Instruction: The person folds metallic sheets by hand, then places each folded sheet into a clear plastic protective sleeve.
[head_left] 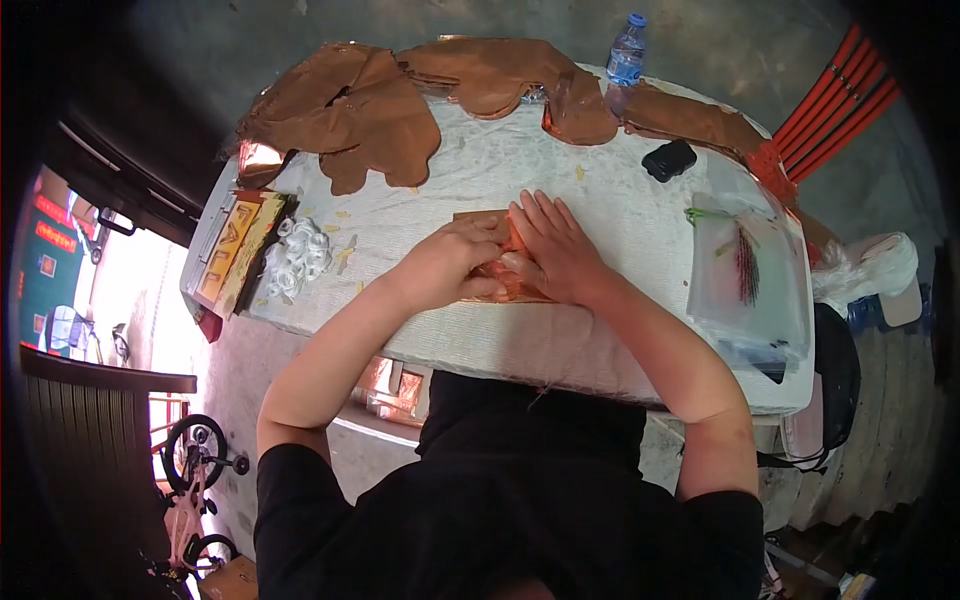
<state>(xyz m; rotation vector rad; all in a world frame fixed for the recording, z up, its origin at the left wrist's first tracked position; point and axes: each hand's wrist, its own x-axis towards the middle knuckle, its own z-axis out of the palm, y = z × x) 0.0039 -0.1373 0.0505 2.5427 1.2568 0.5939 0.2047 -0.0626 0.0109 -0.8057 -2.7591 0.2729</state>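
Note:
A shiny copper-coloured foil sheet [525, 291] with a matt brown back lies near the front edge of the white-covered table [470, 345]. My left hand [453, 262] has its fingers bent and closed on the sheet's left part. Over the right part, my right hand [557, 250] lies palm down with fingers stretched out, its thumb pointing towards the left fingertips. Both hands hide much of the foil.
Crumpled brown sheets [370, 110] line the table's far side. A water bottle [627, 50] stands at the back, near a black object [669, 160]. White rings [298, 258] lie beside a decorated box [235, 250] on the left. Clear plastic sleeves [735, 285] lie on the right.

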